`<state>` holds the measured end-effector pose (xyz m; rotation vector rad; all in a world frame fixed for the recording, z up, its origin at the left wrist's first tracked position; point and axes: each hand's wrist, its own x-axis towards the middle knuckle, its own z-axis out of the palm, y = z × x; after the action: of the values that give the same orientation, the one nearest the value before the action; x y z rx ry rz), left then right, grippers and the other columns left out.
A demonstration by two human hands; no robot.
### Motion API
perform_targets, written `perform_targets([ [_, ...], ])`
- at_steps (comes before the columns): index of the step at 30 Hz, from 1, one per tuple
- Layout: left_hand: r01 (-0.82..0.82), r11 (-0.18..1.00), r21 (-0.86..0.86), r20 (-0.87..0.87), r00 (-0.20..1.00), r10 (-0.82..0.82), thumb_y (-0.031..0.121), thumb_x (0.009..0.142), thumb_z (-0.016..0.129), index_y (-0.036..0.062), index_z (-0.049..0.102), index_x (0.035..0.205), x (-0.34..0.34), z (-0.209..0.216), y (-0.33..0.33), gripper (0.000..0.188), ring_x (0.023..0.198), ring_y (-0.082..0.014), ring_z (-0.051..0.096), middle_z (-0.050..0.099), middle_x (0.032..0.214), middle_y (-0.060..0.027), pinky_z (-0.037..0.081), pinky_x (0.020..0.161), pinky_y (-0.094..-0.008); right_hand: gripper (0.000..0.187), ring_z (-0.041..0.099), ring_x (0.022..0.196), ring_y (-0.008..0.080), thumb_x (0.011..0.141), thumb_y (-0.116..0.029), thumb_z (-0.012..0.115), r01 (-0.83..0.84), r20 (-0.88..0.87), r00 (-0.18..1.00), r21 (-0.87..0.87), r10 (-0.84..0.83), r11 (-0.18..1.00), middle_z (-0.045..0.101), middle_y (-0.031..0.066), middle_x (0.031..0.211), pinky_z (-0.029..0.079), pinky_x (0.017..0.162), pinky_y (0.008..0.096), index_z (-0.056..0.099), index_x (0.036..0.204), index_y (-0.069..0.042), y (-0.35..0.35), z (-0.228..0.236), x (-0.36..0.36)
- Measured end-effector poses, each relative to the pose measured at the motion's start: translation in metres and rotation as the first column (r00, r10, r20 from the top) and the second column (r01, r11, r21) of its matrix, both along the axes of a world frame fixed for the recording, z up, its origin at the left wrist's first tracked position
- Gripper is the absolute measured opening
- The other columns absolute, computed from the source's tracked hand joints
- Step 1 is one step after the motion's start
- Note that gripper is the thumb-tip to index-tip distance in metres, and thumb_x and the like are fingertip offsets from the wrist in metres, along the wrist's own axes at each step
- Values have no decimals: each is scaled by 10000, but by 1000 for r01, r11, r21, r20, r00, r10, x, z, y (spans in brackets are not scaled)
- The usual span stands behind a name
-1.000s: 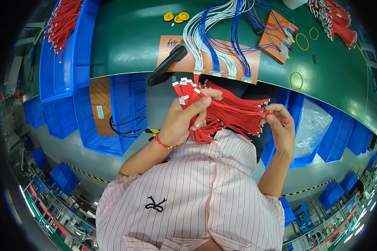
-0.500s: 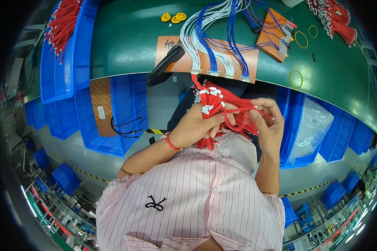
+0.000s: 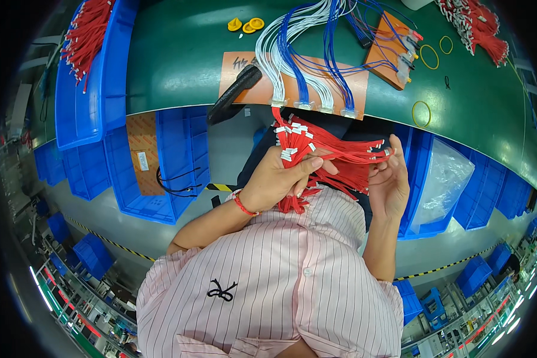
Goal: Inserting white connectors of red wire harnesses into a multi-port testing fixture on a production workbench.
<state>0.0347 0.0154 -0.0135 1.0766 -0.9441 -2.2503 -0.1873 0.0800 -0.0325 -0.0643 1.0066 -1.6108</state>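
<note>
A thick bundle of red wires [image 3: 346,150] with white end connectors hangs in front of my striped shirt, just past the table's near edge. My left hand [image 3: 283,176] is closed around the bundle near a cluster of white connectors, its thumb lying across the top. My right hand [image 3: 391,182] is at the bundle's right end, fingers bent and apart, touching the tips of several wires. White wires [image 3: 271,56] and blue wires [image 3: 337,74] run to connectors along an orange sheet [image 3: 235,74]; a red strand meets the leftmost connector.
A black-handled tool [image 3: 235,95] overhangs the green table [image 3: 179,65]. Blue bins [image 3: 77,113] stand left and right, one with red wires, one with clear plastic [image 3: 444,179]. Yellow caps [image 3: 253,24], rubber bands [image 3: 422,113] and an orange block fixture [image 3: 385,51] lie on the tabletop.
My right hand has moved slightly right and its pinch on a looped red wire has loosened. The loop has straightened, and the wires now lie side by side toward that hand.
</note>
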Motion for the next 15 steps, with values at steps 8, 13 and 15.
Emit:
perform_targets([
  [8, 68, 998, -4, 68, 995, -67, 100, 981, 564, -63, 614, 1161, 2, -4, -2, 248, 459, -26, 430, 727, 939, -81, 382, 448, -200, 126, 527, 770, 131, 914, -74, 611, -8, -291, 954, -261, -71, 965, 531, 81, 936, 479, 715, 293, 572, 1028, -35, 2, 30, 5],
  [13, 134, 991, -11, 111, 985, -132, 91, 978, 560, -54, 623, 1152, 1, -1, -5, 235, 455, -39, 456, 731, 911, -71, 409, 454, -218, 99, 574, 792, 190, 944, -64, 567, -75, -638, 732, -426, -241, 901, 550, 150, 966, 552, 693, 312, 550, 1034, -26, -2, 36, 10],
  [15, 158, 987, -32, 117, 981, -154, 92, 976, 562, -48, 625, 1156, 2, -6, -4, 236, 451, -45, 462, 732, 910, -65, 417, 454, -223, 106, 592, 806, 212, 949, -62, 557, -165, -719, 635, -484, -283, 860, 572, 179, 976, 549, 672, 304, 542, 1044, -16, -4, 45, 11],
])
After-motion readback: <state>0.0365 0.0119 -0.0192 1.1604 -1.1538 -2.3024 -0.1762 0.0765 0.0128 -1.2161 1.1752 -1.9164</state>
